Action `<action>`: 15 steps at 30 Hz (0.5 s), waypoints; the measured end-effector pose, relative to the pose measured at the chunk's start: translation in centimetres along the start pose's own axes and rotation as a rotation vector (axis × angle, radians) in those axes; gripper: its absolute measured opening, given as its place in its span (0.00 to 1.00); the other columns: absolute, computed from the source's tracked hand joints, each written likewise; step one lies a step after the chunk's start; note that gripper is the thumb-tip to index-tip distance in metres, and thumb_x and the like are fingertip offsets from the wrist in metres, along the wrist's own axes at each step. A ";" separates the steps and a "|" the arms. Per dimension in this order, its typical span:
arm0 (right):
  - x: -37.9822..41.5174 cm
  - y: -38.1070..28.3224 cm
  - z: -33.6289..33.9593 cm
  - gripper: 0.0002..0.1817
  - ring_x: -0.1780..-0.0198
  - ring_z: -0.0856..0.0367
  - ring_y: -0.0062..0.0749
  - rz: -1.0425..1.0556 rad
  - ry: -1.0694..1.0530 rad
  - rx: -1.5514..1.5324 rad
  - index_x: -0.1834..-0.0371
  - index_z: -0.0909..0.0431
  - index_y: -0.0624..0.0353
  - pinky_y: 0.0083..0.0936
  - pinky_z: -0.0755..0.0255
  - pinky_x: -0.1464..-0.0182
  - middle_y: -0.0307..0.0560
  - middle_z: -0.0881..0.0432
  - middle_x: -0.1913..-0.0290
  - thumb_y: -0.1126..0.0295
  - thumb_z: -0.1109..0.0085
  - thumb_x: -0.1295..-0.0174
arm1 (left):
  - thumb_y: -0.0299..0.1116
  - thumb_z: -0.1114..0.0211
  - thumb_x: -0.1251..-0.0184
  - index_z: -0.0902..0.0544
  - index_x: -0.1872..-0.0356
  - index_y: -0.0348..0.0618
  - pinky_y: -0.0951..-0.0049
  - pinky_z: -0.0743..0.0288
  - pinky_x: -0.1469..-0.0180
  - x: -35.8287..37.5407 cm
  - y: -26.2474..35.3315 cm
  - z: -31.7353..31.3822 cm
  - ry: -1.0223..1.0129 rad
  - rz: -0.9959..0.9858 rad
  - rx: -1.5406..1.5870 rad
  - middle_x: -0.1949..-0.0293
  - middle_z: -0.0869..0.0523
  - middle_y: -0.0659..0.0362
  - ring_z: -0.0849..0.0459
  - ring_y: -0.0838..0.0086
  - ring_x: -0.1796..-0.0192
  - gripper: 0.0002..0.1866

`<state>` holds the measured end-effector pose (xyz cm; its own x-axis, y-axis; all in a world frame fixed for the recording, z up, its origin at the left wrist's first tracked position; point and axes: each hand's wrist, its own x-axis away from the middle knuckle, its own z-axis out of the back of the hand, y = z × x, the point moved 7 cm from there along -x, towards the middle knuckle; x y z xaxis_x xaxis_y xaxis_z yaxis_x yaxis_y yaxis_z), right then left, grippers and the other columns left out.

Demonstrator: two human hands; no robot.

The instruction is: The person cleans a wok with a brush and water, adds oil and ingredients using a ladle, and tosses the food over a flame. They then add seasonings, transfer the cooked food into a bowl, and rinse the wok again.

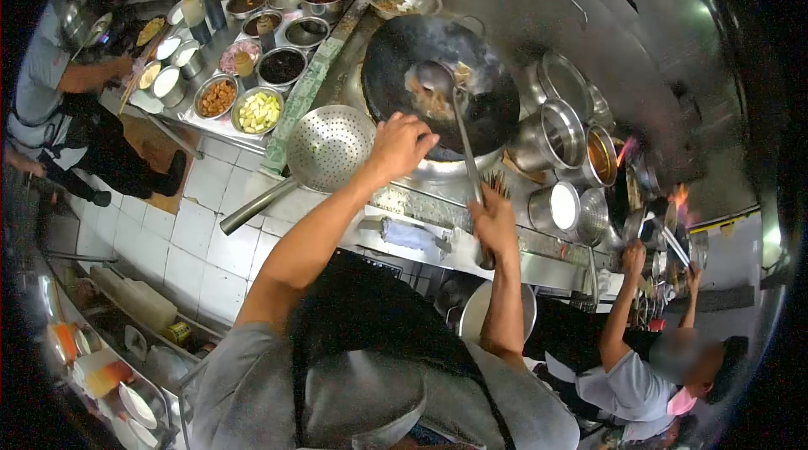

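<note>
A long-handled metal ladle slants down from the wok, its handle in my right hand. Its bowl rests among pale food inside the large dark wok. At the wok's near left rim is my left hand, palm down with its fingers bent; what it grips, if anything, is hidden. Just left of that hand sits a perforated metal strainer, its handle pointing down and left.
Bowls of ingredients, including green cubes, stand on the left counter. Metal pots and a white-filled container are right of the wok. One person stands left; another works near flames at right.
</note>
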<state>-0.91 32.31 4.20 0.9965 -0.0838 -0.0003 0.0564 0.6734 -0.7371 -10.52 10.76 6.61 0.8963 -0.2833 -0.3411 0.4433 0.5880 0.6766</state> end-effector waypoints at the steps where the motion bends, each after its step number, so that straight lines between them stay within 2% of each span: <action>1: -0.4 -0.2 -0.5 0.27 0.85 0.28 0.27 -0.145 -0.155 -0.135 0.39 0.29 0.65 0.30 0.31 0.78 0.52 0.22 0.80 0.71 0.40 0.43 | 0.44 0.40 0.35 0.15 0.64 0.42 0.58 0.29 0.49 -0.5 -0.5 -0.9 -0.089 0.052 0.009 0.60 0.16 0.50 0.23 0.54 0.50 0.15; 2: -1.3 0.1 -0.9 0.27 0.85 0.28 0.27 -0.143 -0.151 -0.143 0.39 0.29 0.65 0.30 0.31 0.78 0.52 0.22 0.80 0.71 0.40 0.43 | 0.46 0.41 0.34 0.15 0.67 0.41 0.57 0.29 0.50 -0.9 -1.2 -1.9 -0.171 0.104 0.019 0.63 0.16 0.49 0.23 0.53 0.52 0.17; 3: -2.7 0.2 -0.9 0.24 0.74 0.23 0.44 -0.077 -0.038 0.006 0.42 0.26 0.62 0.37 0.28 0.70 0.61 0.21 0.75 0.71 0.41 0.44 | 0.50 0.42 0.34 0.15 0.68 0.40 0.57 0.28 0.51 -1.2 -1.7 -2.4 -0.153 0.054 -0.002 0.67 0.16 0.47 0.22 0.52 0.56 0.21; 4: -3.2 -0.1 -0.7 0.22 0.64 0.18 0.62 -0.009 0.076 0.154 0.45 0.24 0.60 0.43 0.25 0.63 0.70 0.21 0.71 0.72 0.42 0.46 | 0.50 0.42 0.34 0.15 0.68 0.40 0.57 0.28 0.51 -1.1 -2.2 -3.3 -0.147 0.052 -0.009 0.67 0.16 0.47 0.22 0.52 0.56 0.21; 5: -2.7 -1.5 -0.3 0.18 0.63 0.19 0.65 -0.008 0.124 0.218 0.50 0.23 0.62 0.46 0.26 0.62 0.71 0.21 0.69 0.72 0.44 0.46 | 0.50 0.41 0.34 0.15 0.68 0.40 0.57 0.28 0.51 -1.1 -2.2 -3.3 -0.117 0.038 -0.006 0.67 0.16 0.47 0.22 0.52 0.56 0.21; 8: 0.2 -2.8 0.4 0.16 0.63 0.19 0.63 0.086 0.134 0.314 0.53 0.23 0.62 0.46 0.26 0.62 0.69 0.20 0.69 0.73 0.44 0.46 | 0.51 0.39 0.36 0.15 0.69 0.38 0.57 0.29 0.52 -1.0 -2.5 -3.1 -0.030 0.006 -0.015 0.68 0.18 0.47 0.23 0.53 0.58 0.22; 9: 1.3 -3.5 0.7 0.19 0.66 0.16 0.51 0.128 0.122 0.313 0.52 0.23 0.69 0.38 0.27 0.62 0.68 0.21 0.73 0.69 0.42 0.45 | 0.51 0.39 0.36 0.15 0.69 0.37 0.56 0.29 0.52 -1.0 -2.2 -2.8 -0.015 0.001 -0.024 0.69 0.18 0.48 0.23 0.53 0.58 0.23; 10: 1.5 -3.8 1.2 0.19 0.66 0.16 0.51 0.130 0.113 0.317 0.52 0.23 0.69 0.38 0.27 0.62 0.68 0.21 0.73 0.69 0.42 0.45 | 0.51 0.39 0.36 0.16 0.70 0.37 0.56 0.29 0.53 -0.7 -1.9 -2.8 -0.006 0.000 -0.029 0.69 0.19 0.48 0.23 0.53 0.59 0.23; 12: 1.2 -4.0 1.4 0.15 0.71 0.18 0.57 0.177 -0.057 0.193 0.54 0.23 0.63 0.41 0.26 0.68 0.65 0.21 0.74 0.71 0.42 0.45 | 0.52 0.38 0.38 0.15 0.69 0.36 0.56 0.28 0.54 -0.7 -1.7 -2.8 0.004 -0.015 -0.014 0.67 0.17 0.47 0.22 0.52 0.59 0.23; 14: -1.2 -2.2 0.6 0.17 0.75 0.19 0.38 -0.043 -0.190 0.026 0.51 0.22 0.63 0.36 0.29 0.71 0.55 0.23 0.78 0.70 0.41 0.44 | 0.50 0.38 0.37 0.15 0.69 0.36 0.56 0.28 0.55 -0.1 -0.8 -2.3 0.007 0.012 -0.052 0.66 0.17 0.45 0.21 0.52 0.58 0.22; 15: -1.6 -2.7 0.9 0.17 0.74 0.18 0.42 -0.047 -0.155 0.061 0.51 0.22 0.64 0.37 0.29 0.70 0.56 0.22 0.78 0.69 0.41 0.44 | 0.50 0.38 0.37 0.15 0.69 0.36 0.56 0.28 0.55 0.6 0.4 -1.8 0.002 0.005 -0.054 0.66 0.17 0.45 0.21 0.52 0.58 0.22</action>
<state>-2.65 31.31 6.80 0.9900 -0.0048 0.1408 0.1018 0.7153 -0.6913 -9.82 12.17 5.52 0.8985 -0.2789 -0.3391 0.4377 0.6293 0.6422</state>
